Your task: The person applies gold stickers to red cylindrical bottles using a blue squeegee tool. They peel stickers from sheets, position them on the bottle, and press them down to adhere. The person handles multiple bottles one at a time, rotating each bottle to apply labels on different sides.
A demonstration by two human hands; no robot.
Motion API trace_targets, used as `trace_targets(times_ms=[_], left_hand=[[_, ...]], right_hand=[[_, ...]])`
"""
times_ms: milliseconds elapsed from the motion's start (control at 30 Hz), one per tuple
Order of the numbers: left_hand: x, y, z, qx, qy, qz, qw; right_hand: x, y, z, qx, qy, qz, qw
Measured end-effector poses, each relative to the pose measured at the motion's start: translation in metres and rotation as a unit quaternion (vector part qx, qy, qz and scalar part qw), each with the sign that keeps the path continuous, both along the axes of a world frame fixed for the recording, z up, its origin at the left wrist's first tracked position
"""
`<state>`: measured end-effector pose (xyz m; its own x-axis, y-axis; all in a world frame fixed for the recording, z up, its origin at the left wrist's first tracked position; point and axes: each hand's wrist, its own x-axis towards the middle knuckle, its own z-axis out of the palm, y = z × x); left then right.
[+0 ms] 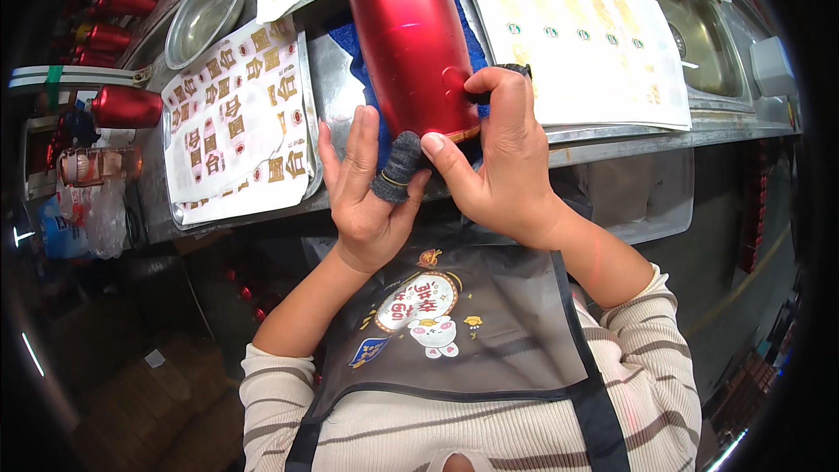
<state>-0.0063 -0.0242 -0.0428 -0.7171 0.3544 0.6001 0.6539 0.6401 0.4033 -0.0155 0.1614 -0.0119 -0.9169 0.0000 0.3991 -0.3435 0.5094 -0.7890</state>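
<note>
A glossy red metallic bottle (409,35) lies on a blue cloth (348,39), its neck pointing away from me and its base toward me. My right hand (507,157) is at the base on the right. Its thumb presses by the bottom rim, and its bent index finger, in a dark finger cover, rests against the side. My left hand (363,188) is held at the left of the base with its fingers stretched out. A grey finger cover (400,166) with a yellow band sits on one of its fingers, whose tip is close to the rim. The bottle's underside is mostly hidden.
On the left, a metal tray (306,157) carries printed sheets (232,122) with gold patterns; a metal bowl (205,17) stands behind. More printed sheets (577,52) lie right, before a sink (699,35). Other red bottles (127,107) are at the far left.
</note>
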Motion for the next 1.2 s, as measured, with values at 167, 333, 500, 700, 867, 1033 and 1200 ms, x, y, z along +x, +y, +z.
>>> trace_targets(times_ms=[167,333,500,700,867,1033,1200], left_hand=[[-0.004,0.002,0.010,-0.036,0.007,-0.016,0.999],[-0.006,0.001,0.015,-0.075,0.021,-0.010,0.997],[0.006,-0.006,0.024,-0.070,-0.025,0.007,0.997],[0.008,-0.013,0.018,-0.088,-0.020,-0.001,0.996],[0.004,-0.010,0.022,-0.106,-0.002,-0.014,0.994],[0.002,-0.012,0.022,-0.112,-0.003,-0.015,0.994],[0.001,-0.013,0.027,-0.132,0.008,-0.019,0.991]], right_hand=[[-0.001,0.002,-0.007,-0.045,0.004,0.015,0.999],[-0.001,0.005,-0.008,-0.060,-0.016,0.026,0.998],[0.001,0.010,-0.004,-0.025,0.044,0.025,0.998],[0.000,-0.001,-0.011,-0.016,0.040,-0.001,0.999],[0.002,0.002,-0.005,-0.035,-0.012,0.028,0.999],[0.003,0.002,-0.005,-0.054,-0.026,0.031,0.998],[0.001,0.000,-0.010,-0.104,-0.035,0.049,0.993]])
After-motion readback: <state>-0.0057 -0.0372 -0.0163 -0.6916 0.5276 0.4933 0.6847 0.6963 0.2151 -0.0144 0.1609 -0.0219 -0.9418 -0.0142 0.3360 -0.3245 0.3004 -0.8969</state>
